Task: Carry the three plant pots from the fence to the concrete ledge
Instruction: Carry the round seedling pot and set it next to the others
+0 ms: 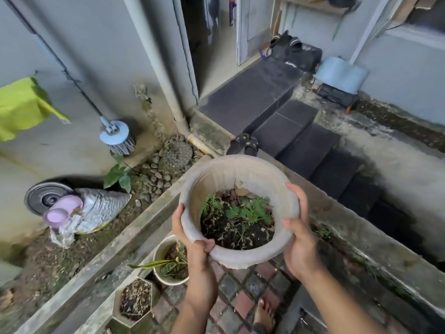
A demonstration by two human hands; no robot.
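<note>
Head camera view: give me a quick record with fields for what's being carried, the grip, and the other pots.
carried: large round pot, lifted above the brick paving
contents: soil and small green plants
grip: left hand and right hand clasp the rim on opposite sides
other pots: white pot and hexagonal pot on the ground beside the concrete ledge

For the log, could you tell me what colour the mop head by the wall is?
The mop head is light blue with greyish strands; head view.
</note>
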